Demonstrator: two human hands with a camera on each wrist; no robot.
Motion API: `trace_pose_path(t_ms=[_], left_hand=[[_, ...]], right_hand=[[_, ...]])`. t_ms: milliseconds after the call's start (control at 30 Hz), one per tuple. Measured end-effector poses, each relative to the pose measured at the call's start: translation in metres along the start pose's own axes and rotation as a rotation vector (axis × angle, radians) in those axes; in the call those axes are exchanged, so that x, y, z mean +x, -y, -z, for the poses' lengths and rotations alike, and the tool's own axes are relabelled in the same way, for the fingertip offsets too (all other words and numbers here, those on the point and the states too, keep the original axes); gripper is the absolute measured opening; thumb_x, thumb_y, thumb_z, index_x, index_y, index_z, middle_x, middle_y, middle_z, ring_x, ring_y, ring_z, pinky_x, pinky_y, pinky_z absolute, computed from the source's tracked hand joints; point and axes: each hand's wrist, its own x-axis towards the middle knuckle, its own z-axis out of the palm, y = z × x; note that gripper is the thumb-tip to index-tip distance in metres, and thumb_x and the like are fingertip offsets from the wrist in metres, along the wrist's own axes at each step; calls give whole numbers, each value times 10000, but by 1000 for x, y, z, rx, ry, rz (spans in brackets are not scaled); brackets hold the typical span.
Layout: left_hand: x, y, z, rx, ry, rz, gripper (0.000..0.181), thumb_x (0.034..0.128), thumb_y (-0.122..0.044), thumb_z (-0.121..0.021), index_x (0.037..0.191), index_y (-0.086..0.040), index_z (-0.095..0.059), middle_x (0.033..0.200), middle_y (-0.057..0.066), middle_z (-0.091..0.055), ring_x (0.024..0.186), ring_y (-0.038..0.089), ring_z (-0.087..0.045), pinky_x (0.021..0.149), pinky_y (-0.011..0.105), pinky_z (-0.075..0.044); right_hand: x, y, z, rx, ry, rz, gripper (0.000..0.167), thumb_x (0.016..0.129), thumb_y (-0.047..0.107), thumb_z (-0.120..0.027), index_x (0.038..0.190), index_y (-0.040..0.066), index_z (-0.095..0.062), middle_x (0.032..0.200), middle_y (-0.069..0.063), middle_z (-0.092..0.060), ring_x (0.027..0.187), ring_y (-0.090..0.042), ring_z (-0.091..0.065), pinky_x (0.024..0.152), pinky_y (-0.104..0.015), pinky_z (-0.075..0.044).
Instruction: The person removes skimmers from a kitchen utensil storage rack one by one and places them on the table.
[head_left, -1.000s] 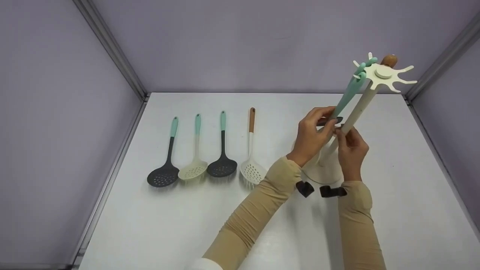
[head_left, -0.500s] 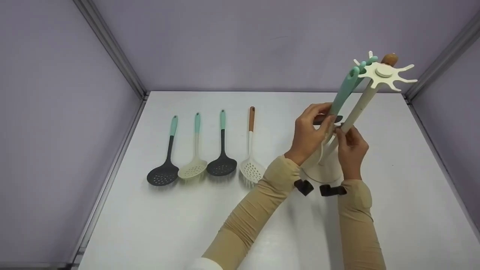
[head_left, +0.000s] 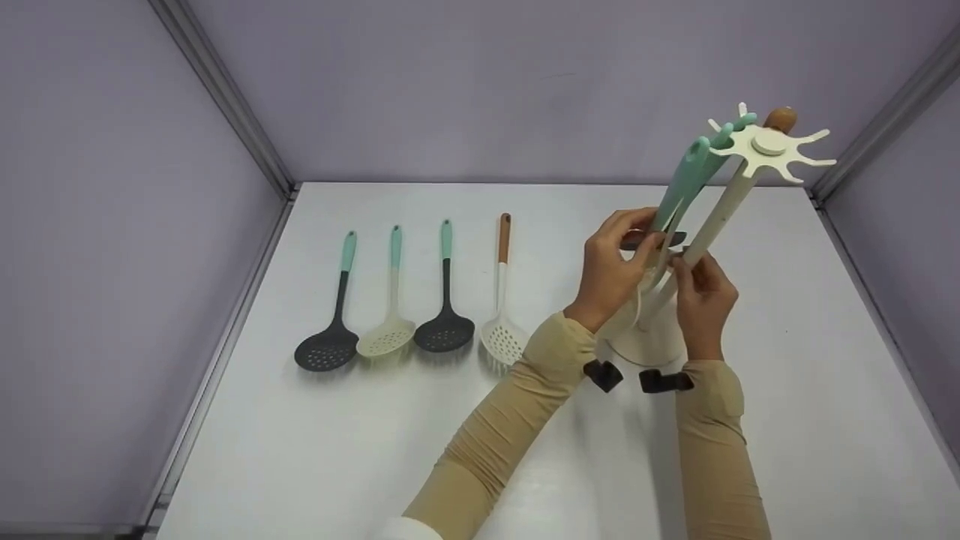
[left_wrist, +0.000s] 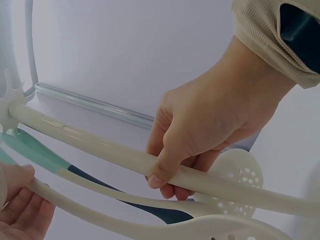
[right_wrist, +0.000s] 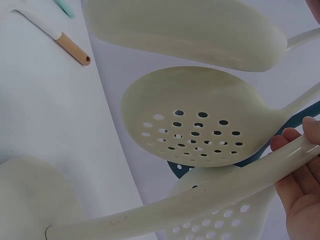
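My left hand pinches a cream skimmer with a teal handle just below the handle. The handle's top loop stands apart from the rack's arms. In the right wrist view its cream bowl appears nearly side-on. My right hand grips the cream post of a utensil rack, thumb on one side and fingers round the other. Behind the held piece hang another cream skimmer and a dark one, with a white perforated bowl beyond the post.
Left of the rack, several skimmers lie in a row: a dark one, a cream one, another dark one and a white one with a brown handle. The rack's round base stands on the white table.
My left hand has shifted left, and the teal handle's loop has come off the rack's arm. My right hand stays on the post. The skimmers on the table have not moved.
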Motion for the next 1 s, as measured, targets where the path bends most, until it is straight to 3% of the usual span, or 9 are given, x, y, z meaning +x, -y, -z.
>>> trace_pose_path(t_ms=[300, 567, 733, 933, 1000], left_hand=[[-4, 8, 4, -14, -26, 11, 294, 926, -90, -628, 1195, 31, -615, 1099, 145, -664, 1008, 185, -671, 855, 91, -522], [-9, 18, 6, -44, -37, 40, 295, 915, -108, -644, 1178, 26, -630, 1072, 151, -676, 998, 199, -682, 889, 105, -524], [-11, 23, 8, -56, -58, 75, 296, 896, -80, -661, 1162, 47, -634, 1073, 182, -686, 1015, 240, -693, 896, 130, -539], [-13, 7, 20, -67, -77, 98, 269, 882, -18, -658, 1126, 92, -635, 1038, 225, -685, 1005, 289, -688, 879, 154, -555], [-14, 9, 21, -59, -83, 107, 268, 887, -37, -659, 1129, 78, -639, 1039, 210, -688, 1005, 272, -688, 875, 143, -551]], right_hand=[[-1, 2, -1, -29, -24, -51, 207, 887, 3, -649, 1012, -162, -646, 836, 245, -672, 758, 81, -658, 689, -63, -520], [-1, 25, -2, -4, 0, -62, 183, 882, -79, -607, 1003, -217, -611, 836, 217, -678, 763, 60, -658, 708, -64, -517], [-1, 13, -1, 0, -7, -77, 197, 886, -58, -614, 1013, -209, -613, 835, 220, -674, 779, 59, -657, 718, -70, -522], [0, -2, 1, -29, -8, -46, 215, 892, 8, -645, 1013, -169, -638, 850, 237, -673, 792, 66, -659, 718, -74, -525], [0, 3, 0, -23, 0, -38, 218, 891, -2, -642, 1015, -180, -630, 860, 236, -672, 807, 69, -662, 733, -73, -526]])
